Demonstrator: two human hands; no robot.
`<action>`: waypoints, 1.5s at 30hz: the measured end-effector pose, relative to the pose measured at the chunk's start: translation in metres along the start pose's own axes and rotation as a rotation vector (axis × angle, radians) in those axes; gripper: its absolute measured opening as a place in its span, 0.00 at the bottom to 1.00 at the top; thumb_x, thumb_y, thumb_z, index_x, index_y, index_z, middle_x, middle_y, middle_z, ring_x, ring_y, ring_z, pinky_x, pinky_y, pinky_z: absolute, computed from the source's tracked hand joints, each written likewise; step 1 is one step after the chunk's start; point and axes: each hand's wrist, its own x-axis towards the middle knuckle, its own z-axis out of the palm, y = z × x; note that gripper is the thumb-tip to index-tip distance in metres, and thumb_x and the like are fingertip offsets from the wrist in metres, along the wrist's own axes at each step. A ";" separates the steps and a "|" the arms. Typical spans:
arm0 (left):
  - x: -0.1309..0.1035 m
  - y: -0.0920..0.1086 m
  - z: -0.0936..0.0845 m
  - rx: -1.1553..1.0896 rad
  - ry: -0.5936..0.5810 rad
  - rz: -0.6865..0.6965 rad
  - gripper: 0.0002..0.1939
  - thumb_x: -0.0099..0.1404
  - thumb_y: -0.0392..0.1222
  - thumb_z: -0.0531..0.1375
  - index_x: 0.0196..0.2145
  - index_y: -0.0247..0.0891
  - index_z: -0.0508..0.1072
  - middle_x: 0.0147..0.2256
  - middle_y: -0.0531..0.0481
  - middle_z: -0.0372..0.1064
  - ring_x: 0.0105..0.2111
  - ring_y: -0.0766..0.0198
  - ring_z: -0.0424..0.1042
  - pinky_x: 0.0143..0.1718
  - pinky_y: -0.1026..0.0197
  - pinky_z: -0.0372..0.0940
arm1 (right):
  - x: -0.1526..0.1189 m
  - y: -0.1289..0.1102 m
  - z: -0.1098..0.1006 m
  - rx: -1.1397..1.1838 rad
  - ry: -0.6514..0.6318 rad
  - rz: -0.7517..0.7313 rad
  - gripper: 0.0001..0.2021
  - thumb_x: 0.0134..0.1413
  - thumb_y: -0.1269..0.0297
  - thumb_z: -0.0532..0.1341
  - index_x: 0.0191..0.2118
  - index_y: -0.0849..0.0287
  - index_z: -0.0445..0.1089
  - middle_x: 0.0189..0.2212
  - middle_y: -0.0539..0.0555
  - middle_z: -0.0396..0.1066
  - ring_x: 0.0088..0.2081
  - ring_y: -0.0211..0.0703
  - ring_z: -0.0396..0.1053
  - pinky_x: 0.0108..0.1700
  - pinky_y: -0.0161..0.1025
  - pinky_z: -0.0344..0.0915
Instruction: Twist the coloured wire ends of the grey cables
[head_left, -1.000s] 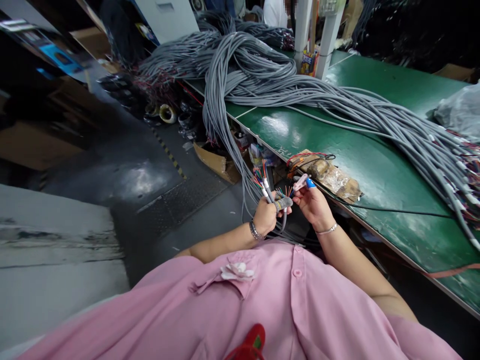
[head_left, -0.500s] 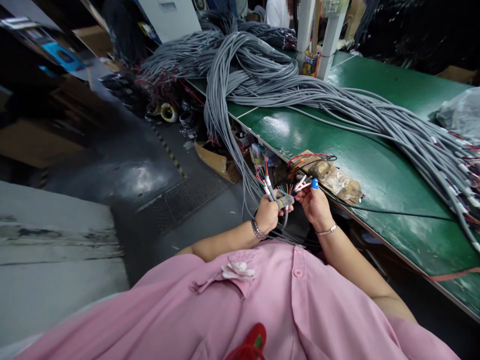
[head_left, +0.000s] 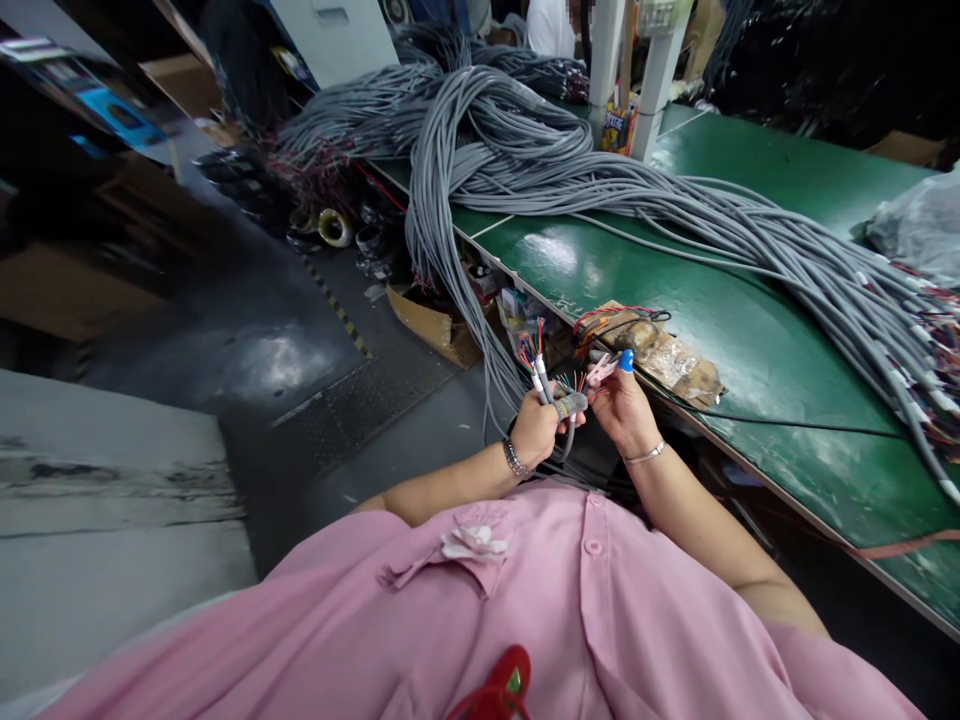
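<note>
My left hand is closed around several grey cables, whose stripped ends fan out into coloured wires. Its thumb wears a grey knitted cover. Just beside it, my right hand pinches a small pale pink tool with two arms, its exact kind unclear. Blue tape or a blue cap covers a fingertip of that hand. More thin coloured wires stick up between the two hands, close to the right fingertips.
A green table stretches to the right, bearing a long thick bundle of grey cables that droops over its edge. A taped brown pad lies near that edge. Below sits an open cardboard box. A person in white is at the back.
My right hand has shifted slightly left, and the pink tool's arms look closer together. My left hand keeps its hold on the cables, whose wire ends have tilted slightly right.
</note>
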 end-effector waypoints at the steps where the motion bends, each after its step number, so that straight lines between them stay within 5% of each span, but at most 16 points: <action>1: -0.001 0.001 0.000 0.000 0.006 -0.004 0.16 0.50 0.47 0.67 0.20 0.34 0.67 0.17 0.50 0.68 0.17 0.70 0.65 0.16 0.67 0.49 | -0.002 0.000 -0.001 0.002 -0.017 0.017 0.19 0.49 0.43 0.63 0.30 0.57 0.71 0.27 0.49 0.72 0.24 0.33 0.66 0.26 0.31 0.65; 6: -0.009 0.004 -0.007 0.020 0.007 -0.014 0.15 0.49 0.48 0.68 0.22 0.34 0.68 0.18 0.50 0.69 0.17 0.69 0.65 0.16 0.67 0.49 | -0.011 -0.010 -0.014 -0.146 -0.154 0.233 0.26 0.47 0.35 0.58 0.33 0.57 0.72 0.30 0.52 0.74 0.26 0.36 0.70 0.28 0.34 0.69; 11: -0.018 0.000 -0.015 0.113 -0.045 -0.002 0.15 0.50 0.48 0.67 0.23 0.34 0.70 0.19 0.49 0.70 0.17 0.69 0.65 0.16 0.66 0.51 | -0.022 -0.029 -0.020 -0.489 -0.306 0.364 0.22 0.45 0.44 0.65 0.34 0.61 0.74 0.26 0.53 0.73 0.26 0.36 0.69 0.30 0.35 0.69; 15: -0.021 -0.002 -0.016 0.202 -0.101 0.007 0.15 0.52 0.48 0.66 0.22 0.34 0.71 0.20 0.48 0.71 0.16 0.71 0.63 0.17 0.66 0.52 | -0.029 -0.037 -0.013 -0.704 -0.344 0.230 0.14 0.42 0.55 0.70 0.30 0.61 0.74 0.24 0.49 0.71 0.23 0.32 0.65 0.29 0.32 0.65; 23: -0.019 -0.003 -0.017 0.265 -0.332 -0.198 0.14 0.49 0.46 0.67 0.22 0.32 0.72 0.19 0.46 0.71 0.16 0.68 0.66 0.16 0.67 0.50 | -0.046 -0.038 -0.002 -1.019 -0.521 -0.034 0.11 0.50 0.57 0.66 0.29 0.60 0.73 0.25 0.50 0.72 0.27 0.38 0.65 0.32 0.36 0.63; 27: -0.016 -0.002 -0.019 0.170 -0.238 -0.168 0.12 0.49 0.44 0.67 0.23 0.33 0.71 0.18 0.47 0.70 0.16 0.68 0.66 0.16 0.68 0.49 | -0.051 -0.040 -0.006 -0.977 -0.452 -0.132 0.10 0.50 0.56 0.66 0.34 0.58 0.75 0.28 0.51 0.72 0.31 0.40 0.66 0.37 0.38 0.65; 33: -0.016 -0.002 -0.016 0.046 -0.075 -0.102 0.14 0.49 0.47 0.68 0.24 0.33 0.71 0.20 0.47 0.71 0.18 0.68 0.68 0.16 0.68 0.50 | -0.059 -0.024 -0.019 -0.692 -0.221 0.061 0.15 0.46 0.54 0.67 0.39 0.56 0.74 0.31 0.51 0.72 0.29 0.36 0.65 0.32 0.35 0.65; 36: -0.017 -0.004 -0.015 0.037 -0.078 -0.097 0.15 0.48 0.48 0.68 0.24 0.34 0.70 0.19 0.48 0.70 0.18 0.67 0.68 0.16 0.68 0.50 | -0.060 -0.008 -0.018 -0.601 -0.130 -0.008 0.11 0.46 0.56 0.68 0.35 0.56 0.73 0.27 0.48 0.70 0.27 0.35 0.64 0.30 0.33 0.63; 42: -0.017 -0.004 -0.019 0.116 -0.202 -0.080 0.14 0.48 0.46 0.68 0.25 0.32 0.73 0.21 0.48 0.71 0.18 0.68 0.67 0.16 0.67 0.49 | -0.053 -0.002 -0.001 -0.637 -0.168 -0.038 0.11 0.46 0.56 0.68 0.29 0.58 0.72 0.22 0.48 0.68 0.23 0.34 0.62 0.26 0.34 0.61; 45: -0.017 -0.005 -0.022 0.107 -0.176 -0.052 0.13 0.50 0.46 0.67 0.27 0.32 0.74 0.21 0.48 0.71 0.18 0.69 0.67 0.17 0.67 0.50 | -0.048 -0.003 0.004 -0.675 -0.216 -0.028 0.11 0.46 0.56 0.68 0.29 0.58 0.73 0.21 0.48 0.69 0.22 0.34 0.61 0.26 0.34 0.60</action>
